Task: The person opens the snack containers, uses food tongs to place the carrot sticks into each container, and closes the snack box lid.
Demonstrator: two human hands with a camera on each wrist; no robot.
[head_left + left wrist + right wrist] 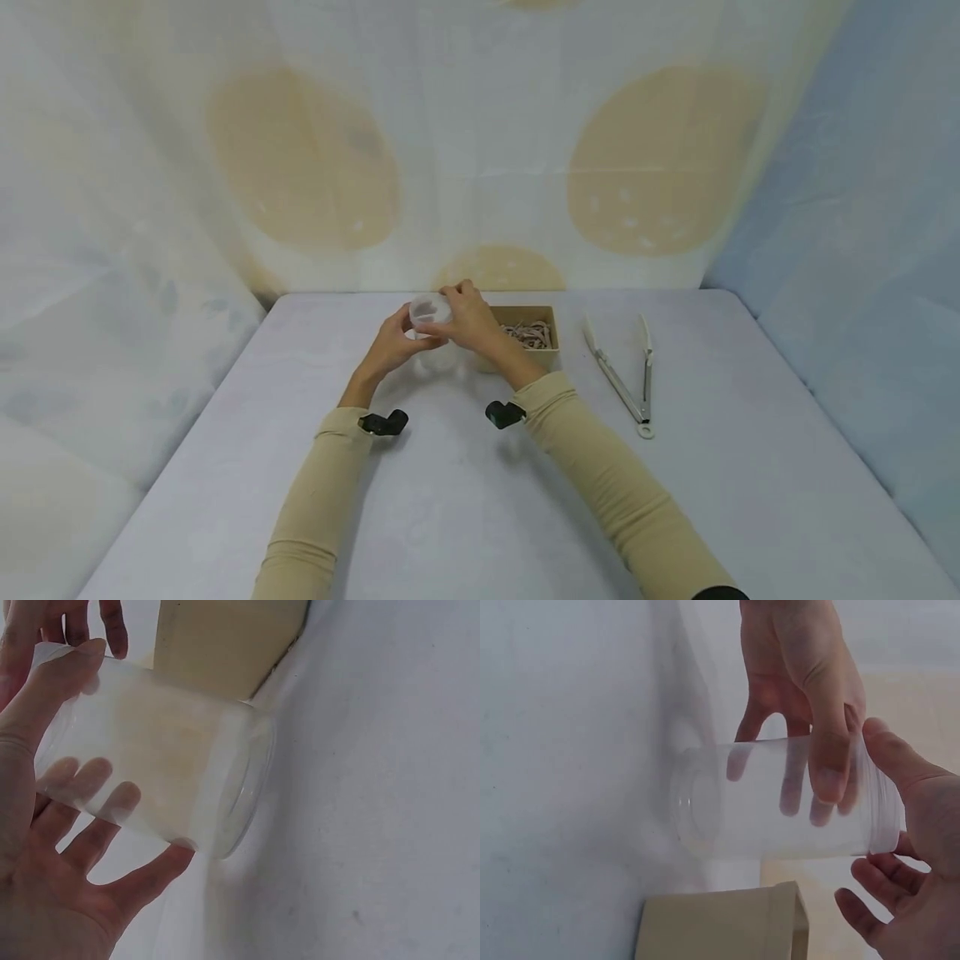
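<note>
- A clear, round plastic jar [430,312] is held just above the pale grey counter [465,500], near its far edge, between both hands.
- The left hand [392,343] cradles the jar's body; in the left wrist view its fingers [90,844] show through the clear wall, curled under it, with the thumb over the top.
- The right hand [468,319] grips the jar's top end, fingers [821,750] wrapped over the wall and thumb set against the rim.
- The jar looks empty. From the wrist views I cannot tell for certain whether a lid is on; a paler band at the top end may be one.
- Just behind the right hand sits a tan rectangular box [534,335] holding a tangle of pinkish-brown strands [531,334], perhaps rubber bands.
- To the right of the box, well apart from the hands, a pair of white-and-metal tongs [627,370] lies untouched on the counter.
- Judging by this, the work is at an early stage: the jar is in hand, nothing is inside it, and the box contents and tongs are not yet in use.
- No brand, label or readable writing appears on the jar, box or tongs.
</note>
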